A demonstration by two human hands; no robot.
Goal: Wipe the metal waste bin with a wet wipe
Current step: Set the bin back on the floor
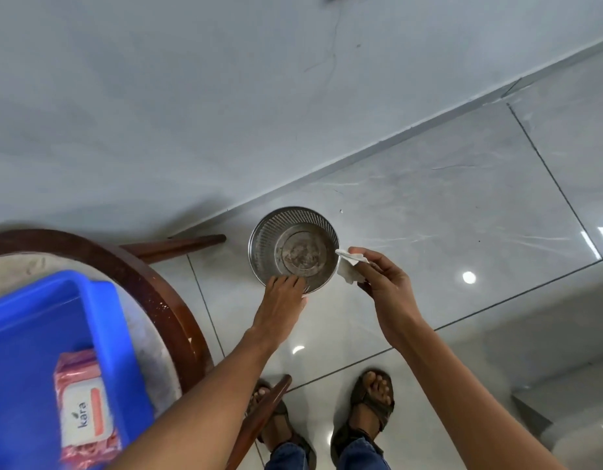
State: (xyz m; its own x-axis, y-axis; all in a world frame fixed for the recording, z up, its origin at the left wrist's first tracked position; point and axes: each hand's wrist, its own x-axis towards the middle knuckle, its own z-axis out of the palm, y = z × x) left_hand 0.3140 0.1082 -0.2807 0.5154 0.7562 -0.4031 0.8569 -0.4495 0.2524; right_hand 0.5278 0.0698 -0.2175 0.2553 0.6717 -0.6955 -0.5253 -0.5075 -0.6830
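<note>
Here we see the round perforated metal bin [294, 250], left hand [282, 301] gripping its rim, right hand [383, 279] pinching a crumpled white wipe [350, 269].

"kara" on pink wipes pack [84, 415]

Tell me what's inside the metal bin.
No loose items show inside the metal bin: just a stained, grimy base and perforated wall. The left hand covers part of the near rim.

Your arms are bare, no sleeves on them; your left hand [282, 293] and right hand [383, 278] wear no gloves; you have blue jeans [327, 456]; dark brown strap sandals [369, 412], toes uncovered.
</note>
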